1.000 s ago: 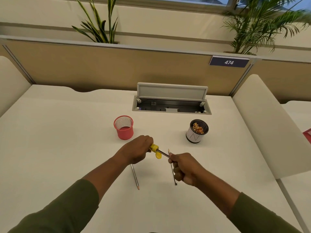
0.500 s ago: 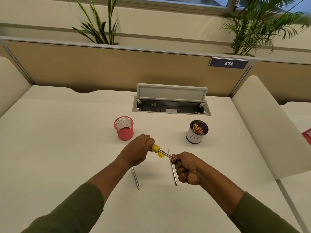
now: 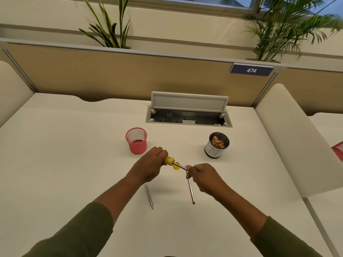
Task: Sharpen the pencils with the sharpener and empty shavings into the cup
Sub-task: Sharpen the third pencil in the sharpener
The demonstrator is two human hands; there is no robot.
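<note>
Overhead, the scene is laid out as follows.

Desk: a pale worktop is seen, bounded at its far edge by a tan partition and at each side by a cream divider.
Far edge: an open cable hatch is set into the worktop near the middle of the far edge, its lid raised.
Room: two leafy plants are placed behind the partition, below a window strip; a dark plate reading 474 is fixed at the partition's right end.
Sharpener: a yellow sharpener is clamped in the left hand, held above the middle of the worktop.
Held pencil: a pencil is pinched in the closed right hand, its tip pushed into the sharpener.
Loose pencils: one pencil is laid below the left hand, another pencil below the right hand, both nearer the front edge.
Cups: a pink mesh cup is stood beyond the left hand; a dark cup with a white label, holding shavings, is stood beyond the right hand.
Hidden: the sharpener's body is mostly covered by fingers; the far ends of the loose pencils are covered by the hands.
Cut off: a red item at the right border is only partly shown and cannot be identified.
</note>
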